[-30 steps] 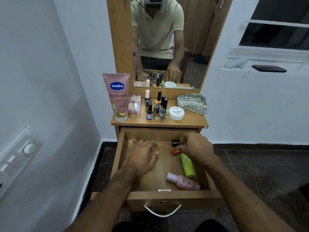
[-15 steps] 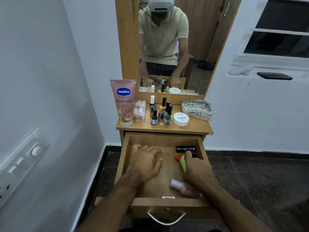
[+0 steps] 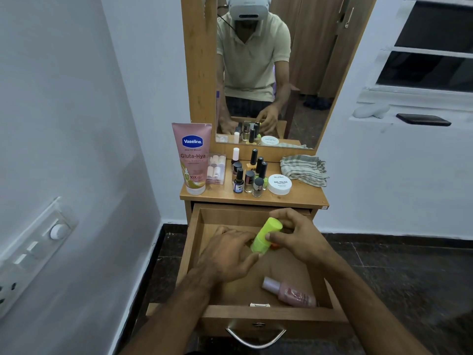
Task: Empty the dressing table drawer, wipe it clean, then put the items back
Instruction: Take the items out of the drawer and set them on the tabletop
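The wooden drawer (image 3: 194, 254) is pulled out below the dressing table top (image 3: 304, 198). My right hand (image 3: 299, 239) grips a lime green tube (image 3: 265, 235), lifted above the drawer floor with its cap end up. My left hand (image 3: 227, 254) hovers low in the drawer with relaxed fingers, its fingertips close to the tube's lower end. A pink bottle (image 3: 289, 292) lies on its side at the drawer's front right. A small orange-red item (image 3: 274, 245) peeks out under my right hand. A striped cloth (image 3: 303, 170) lies on the table top at the right.
On the table top stand a pink Vaseline tube (image 3: 192, 160), a clear box of small items (image 3: 216, 169), several nail polish bottles (image 3: 249, 172) and a white round jar (image 3: 279, 184). A mirror (image 3: 268, 73) rises behind. White walls close in on both sides.
My right hand has picked the green tube up from the drawer floor and raised it. My left hand slid right toward the tube. The black tube at the back is hidden now.
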A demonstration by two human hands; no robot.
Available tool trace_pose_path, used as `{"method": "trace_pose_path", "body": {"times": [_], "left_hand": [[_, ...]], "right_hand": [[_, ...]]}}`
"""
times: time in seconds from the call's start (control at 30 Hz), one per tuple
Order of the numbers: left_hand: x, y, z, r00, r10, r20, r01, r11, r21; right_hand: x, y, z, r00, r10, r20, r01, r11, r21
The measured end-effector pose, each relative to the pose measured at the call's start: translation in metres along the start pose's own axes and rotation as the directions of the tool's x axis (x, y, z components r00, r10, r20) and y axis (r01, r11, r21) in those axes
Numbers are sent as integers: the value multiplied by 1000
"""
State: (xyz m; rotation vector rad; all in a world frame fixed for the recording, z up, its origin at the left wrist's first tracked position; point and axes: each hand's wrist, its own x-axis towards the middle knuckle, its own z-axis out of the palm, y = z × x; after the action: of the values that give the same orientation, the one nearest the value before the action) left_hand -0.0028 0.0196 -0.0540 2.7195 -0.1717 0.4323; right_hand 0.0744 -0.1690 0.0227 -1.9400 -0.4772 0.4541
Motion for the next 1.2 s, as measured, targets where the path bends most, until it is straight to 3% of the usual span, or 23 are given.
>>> {"method": "trace_pose_path", "body": {"times": [0.23,0.37,0.5,0.57,0.77,1.07,1.13,1.2], "left_hand": [[1,2,-3,995,-33,-94,30,999,-24],[0,-4,4,994,-83,-66,84,996,8],[1,-6,7,994,-108,-15,109,994,29],[1,-7,6,993,-116,5,116,993,37],[-1,-9,6,981,-192,0,192,981,43],[0,-9,4,975,-219,27,219,976,23],[0,-10,3,975,-219,24,219,976,18],[0,-10,1,974,-227,20,227,974,10]], "right_hand": [[-1,7,12,997,-66,-37,68,996,53],[6,-14,-2,939,-189,-287,215,974,64],[45,-57,-30,831,-275,-483,253,961,-113],[74,-70,-40,823,-278,-496,208,959,-192],[149,-66,-37,892,-177,-416,75,965,-250],[179,-39,-30,937,-86,-339,22,982,-187],[166,-45,-32,924,-112,-366,64,988,-139],[137,-47,-33,836,-195,-514,136,979,-150]]}}
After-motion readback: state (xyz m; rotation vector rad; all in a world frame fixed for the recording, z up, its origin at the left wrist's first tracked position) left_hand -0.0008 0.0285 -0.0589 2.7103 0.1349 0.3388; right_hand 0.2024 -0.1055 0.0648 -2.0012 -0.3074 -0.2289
